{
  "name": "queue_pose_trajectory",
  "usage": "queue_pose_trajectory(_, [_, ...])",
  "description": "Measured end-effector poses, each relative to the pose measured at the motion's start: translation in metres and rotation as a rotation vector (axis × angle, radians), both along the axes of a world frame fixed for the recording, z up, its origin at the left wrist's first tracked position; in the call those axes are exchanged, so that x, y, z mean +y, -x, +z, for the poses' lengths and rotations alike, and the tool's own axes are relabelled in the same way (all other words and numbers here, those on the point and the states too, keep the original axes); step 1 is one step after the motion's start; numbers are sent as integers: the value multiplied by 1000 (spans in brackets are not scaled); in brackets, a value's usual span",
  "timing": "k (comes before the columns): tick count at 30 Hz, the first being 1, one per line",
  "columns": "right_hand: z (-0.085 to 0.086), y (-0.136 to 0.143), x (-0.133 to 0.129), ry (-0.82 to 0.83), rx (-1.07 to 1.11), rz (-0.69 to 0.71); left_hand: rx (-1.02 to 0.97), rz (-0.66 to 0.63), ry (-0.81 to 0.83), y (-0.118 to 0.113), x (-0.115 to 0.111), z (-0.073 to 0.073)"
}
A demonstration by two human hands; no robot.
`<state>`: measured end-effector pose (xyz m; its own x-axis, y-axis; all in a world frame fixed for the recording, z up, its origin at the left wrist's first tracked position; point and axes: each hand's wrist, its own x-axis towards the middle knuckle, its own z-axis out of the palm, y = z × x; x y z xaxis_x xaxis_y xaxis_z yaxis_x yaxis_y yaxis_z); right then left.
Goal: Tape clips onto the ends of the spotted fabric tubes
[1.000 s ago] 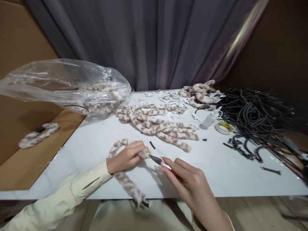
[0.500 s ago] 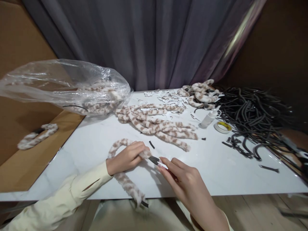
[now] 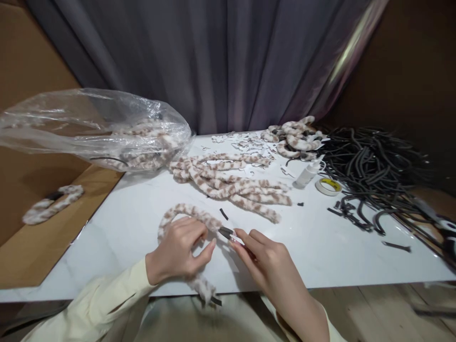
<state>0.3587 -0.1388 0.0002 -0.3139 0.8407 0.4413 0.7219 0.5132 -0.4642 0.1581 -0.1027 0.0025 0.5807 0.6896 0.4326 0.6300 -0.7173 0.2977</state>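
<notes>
A fluffy white-and-brown plush tube [image 3: 185, 209] lies curved on the table in front of me. My left hand [image 3: 181, 249] is over its near side, fingers bent and thumb spread, with nothing visibly gripped. From the tube's right end sticks a black strip [image 3: 225, 232]. My right hand [image 3: 269, 259] pinches that strip between thumb and fingertips, along with a small white pointed piece [image 3: 238, 239] whose kind I cannot make out. At the tube's lower end, hanging at the table edge, a short black tip [image 3: 216, 301] shows.
More plush tubes [image 3: 228, 185] lie mid-table. Behind them are white paper scraps [image 3: 245, 142] and finished plush loops [image 3: 297, 135]. A glue bottle [image 3: 307, 175], a tape roll [image 3: 328, 187] and a heap of black strips [image 3: 370, 161] stand right. A clear plastic bag [image 3: 142, 137] bulges at left.
My left hand has let go of the tube's right end and moved toward me, its thumb opening away from the fingers. My right hand keeps its pinch in nearly the same place.
</notes>
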Motion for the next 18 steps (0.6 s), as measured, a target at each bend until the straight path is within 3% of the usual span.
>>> queue_pose_trajectory(6, [-4,7,0,-42,-67,-12,-44,47,181,-3,-1,-8])
queue_pose_trajectory(18, [-6,13,-3,-69,-162,-49,-88,13,195,-4,2,-11])
